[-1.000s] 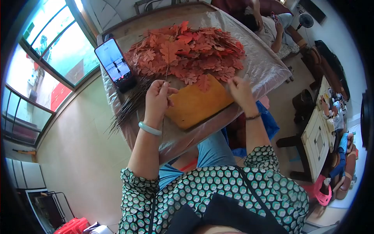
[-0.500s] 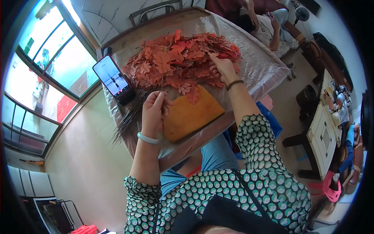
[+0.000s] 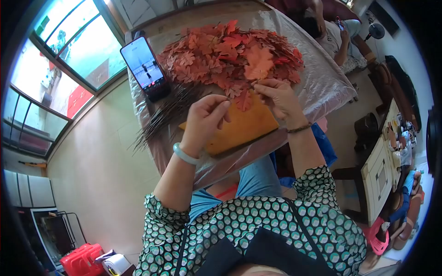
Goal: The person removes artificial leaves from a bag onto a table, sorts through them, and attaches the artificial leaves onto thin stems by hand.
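My right hand (image 3: 280, 100) is closed in a pinch at the base of an orange-red oak leaf (image 3: 258, 63), which stands up from the fingertips. My left hand (image 3: 207, 120), with a pale bangle on its wrist, is also pinched, a short way to the left; what its fingertips hold is too thin to make out. Below both hands lies a yellow-orange board (image 3: 241, 126). One red leaf (image 3: 243, 100) droops over its far edge. Behind it spreads a big heap of red oak leaves (image 3: 202, 57). A bundle of thin dark stems (image 3: 161, 117) lies left of the board.
A phone (image 3: 145, 66) stands propped at the table's left side. Clear plastic sheeting (image 3: 322, 80) covers the table. Beyond the far right corner another person (image 3: 334, 43) reclines with a phone. A low table (image 3: 380, 179) with clutter stands at the right.
My right hand has come back from the heap toward my left hand and now pinches a leaf. The leaf that stood above my left hand is no longer there. The view has shifted.
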Available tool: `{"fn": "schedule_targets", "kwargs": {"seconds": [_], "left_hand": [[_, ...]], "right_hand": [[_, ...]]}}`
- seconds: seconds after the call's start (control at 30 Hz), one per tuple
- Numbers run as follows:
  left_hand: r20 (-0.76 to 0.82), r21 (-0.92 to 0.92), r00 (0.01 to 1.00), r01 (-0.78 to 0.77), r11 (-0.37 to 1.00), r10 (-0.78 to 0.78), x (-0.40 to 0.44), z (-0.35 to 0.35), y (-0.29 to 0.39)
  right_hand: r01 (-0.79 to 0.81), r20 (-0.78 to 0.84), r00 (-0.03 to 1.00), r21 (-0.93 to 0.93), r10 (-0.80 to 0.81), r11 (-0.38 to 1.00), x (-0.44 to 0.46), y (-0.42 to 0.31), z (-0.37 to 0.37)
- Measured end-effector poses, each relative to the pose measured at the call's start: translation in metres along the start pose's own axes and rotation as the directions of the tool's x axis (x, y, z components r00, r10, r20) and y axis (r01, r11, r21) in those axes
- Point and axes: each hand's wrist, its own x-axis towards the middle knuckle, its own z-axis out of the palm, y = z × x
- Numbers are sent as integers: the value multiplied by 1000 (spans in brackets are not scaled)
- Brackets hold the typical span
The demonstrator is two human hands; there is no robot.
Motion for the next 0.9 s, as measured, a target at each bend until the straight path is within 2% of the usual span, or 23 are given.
{"fn": "schedule_targets", "kwargs": {"seconds": [0.17, 0.27, 0.37, 0.47, 0.57, 0.67, 0.77, 0.9], "left_hand": [[69, 39, 997, -39, 998, 37, -1, 10, -7], [95, 39, 994, -59, 998, 55, -2, 8, -5], [108, 24, 990, -90, 996, 87, -1, 7, -12], [125, 29, 988, -97, 995, 93, -1, 7, -14], [139, 41, 986, -104, 994, 97, -2, 7, -11], [154, 65, 984, -101, 993, 90, -2, 6, -12], [168, 128, 982, -108, 986, 85, -2, 5, -10], [159, 125, 981, -134, 983, 114, 0, 5, -15]], "right_hand": [[-57, 174, 984, 135, 33, 989, -17, 10, 29], [51, 244, 967, 85, -70, 995, -18, 11, 39], [29, 292, 953, 173, -80, 984, -16, 11, 42], [-6, 273, 962, 129, -30, 992, -15, 11, 39], [59, 337, 939, 28, -65, 998, -20, 8, 39], [66, 375, 923, 73, -89, 995, -15, 7, 39], [108, 336, 938, -40, -89, 993, -8, 20, 29], [43, 364, 930, 24, -49, 999, -17, 18, 37]]}}
